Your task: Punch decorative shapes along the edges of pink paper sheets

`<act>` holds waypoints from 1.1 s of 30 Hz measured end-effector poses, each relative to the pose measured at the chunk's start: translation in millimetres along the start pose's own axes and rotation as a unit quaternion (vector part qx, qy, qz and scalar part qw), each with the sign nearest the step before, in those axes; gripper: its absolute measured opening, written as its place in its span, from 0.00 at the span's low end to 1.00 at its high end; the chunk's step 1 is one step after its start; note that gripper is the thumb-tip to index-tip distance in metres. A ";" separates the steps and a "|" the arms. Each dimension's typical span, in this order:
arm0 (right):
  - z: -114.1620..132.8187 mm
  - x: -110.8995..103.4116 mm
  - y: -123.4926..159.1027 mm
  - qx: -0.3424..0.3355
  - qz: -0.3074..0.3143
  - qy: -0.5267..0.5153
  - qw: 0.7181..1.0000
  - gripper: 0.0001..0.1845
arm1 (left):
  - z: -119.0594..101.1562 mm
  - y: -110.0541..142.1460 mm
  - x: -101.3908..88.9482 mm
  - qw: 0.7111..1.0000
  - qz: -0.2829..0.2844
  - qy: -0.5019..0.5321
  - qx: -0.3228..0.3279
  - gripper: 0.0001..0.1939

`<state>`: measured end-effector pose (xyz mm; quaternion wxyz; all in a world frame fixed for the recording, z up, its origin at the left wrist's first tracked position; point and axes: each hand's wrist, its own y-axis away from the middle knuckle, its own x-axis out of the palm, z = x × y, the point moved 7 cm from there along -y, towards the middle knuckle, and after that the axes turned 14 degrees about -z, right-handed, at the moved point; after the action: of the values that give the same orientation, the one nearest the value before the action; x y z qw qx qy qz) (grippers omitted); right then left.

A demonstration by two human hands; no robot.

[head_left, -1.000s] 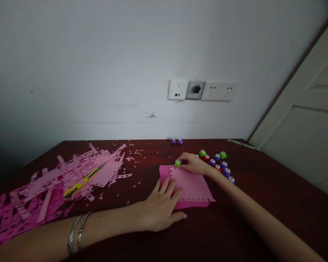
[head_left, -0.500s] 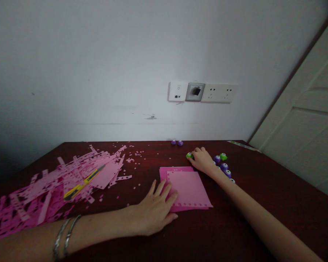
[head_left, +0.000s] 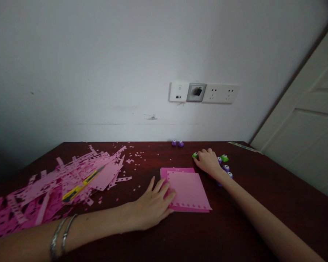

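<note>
My left hand point(head_left: 154, 207), with two silver bangles on its wrist, lies with fingers spread over the left edge of the light pink paper point(head_left: 190, 189). That sheet has a row of small punched holes along its left and lower edges. A darker pink sheet point(head_left: 180, 170) shows from under it. Beyond the paper, my right hand point(head_left: 207, 162) is closed around a small green paper punch point(head_left: 195, 155), only part of which shows. Several purple punches point(head_left: 226, 168) and another green punch point(head_left: 224, 158) lie beside that hand, some partly hidden by it.
A heap of pink paper scraps point(head_left: 79, 174) covers the left of the dark red table point(head_left: 153, 243), with a yellow utility knife point(head_left: 83, 184) on top. Punched-out bits point(head_left: 129, 161) are scattered nearby. Two purple punches point(head_left: 177, 143) stand by the wall, below the sockets point(head_left: 221, 94).
My right hand has shifted right with the green punch, nearer the other punches. My left hand has slid slightly left on the paper.
</note>
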<state>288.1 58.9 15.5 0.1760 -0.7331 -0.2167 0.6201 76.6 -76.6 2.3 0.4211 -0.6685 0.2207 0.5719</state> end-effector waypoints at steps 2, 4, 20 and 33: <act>0.0 0.3 0.0 0.002 0.000 0.003 1.000 0.19 | -1.0 -0.7 -0.9 1.000 -0.014 -0.011 0.008 0.22; 0.1 0.6 0.1 0.006 0.003 0.004 1.000 0.18 | -1.8 -1.5 -1.2 0.999 -0.027 -0.024 0.014 0.21; 30.0 -8.9 -41.9 0.003 0.044 -0.211 0.977 0.12 | 47.0 -49.6 -21.5 0.993 -0.108 0.036 -0.043 0.16; 53.5 66.3 -81.2 0.101 0.127 -0.349 0.923 0.15 | 205.7 -183.7 50.7 0.980 -0.084 0.072 -0.165 0.09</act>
<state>236.4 162.4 -5.9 0.0820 -0.4705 -0.1060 0.8721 112.8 201.3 12.9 0.3348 -0.7844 0.0965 0.5131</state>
